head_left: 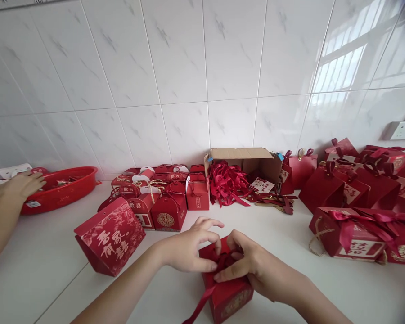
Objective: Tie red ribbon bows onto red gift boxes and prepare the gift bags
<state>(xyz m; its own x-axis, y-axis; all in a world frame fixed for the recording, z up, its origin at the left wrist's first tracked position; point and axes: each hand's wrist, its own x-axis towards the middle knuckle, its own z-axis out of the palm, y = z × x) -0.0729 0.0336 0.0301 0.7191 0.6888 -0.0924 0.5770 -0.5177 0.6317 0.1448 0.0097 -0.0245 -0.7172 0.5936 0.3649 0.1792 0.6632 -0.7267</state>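
In front of me on the white table stands a red gift box [232, 297] with a gold pattern on its near side. A red satin ribbon [202, 303] lies across its top and trails off to the lower left. My left hand [192, 245] is on the box's left side, thumb and fingers curled onto the ribbon, index finger raised. From the right, my right hand [248, 261] pinches the ribbon at the top middle of the box, its fingertips partly hidden. Left of my hands stands a triangular red gift box [113, 238] with white lettering.
At the back is an open cardboard carton [261, 164] with red ribbons [227, 182]. Small red boxes [170, 211] crowd left of it; tied red boxes [354, 238] fill the right. At far left, another person's hands [20, 184] are by a red plastic basin [67, 191].
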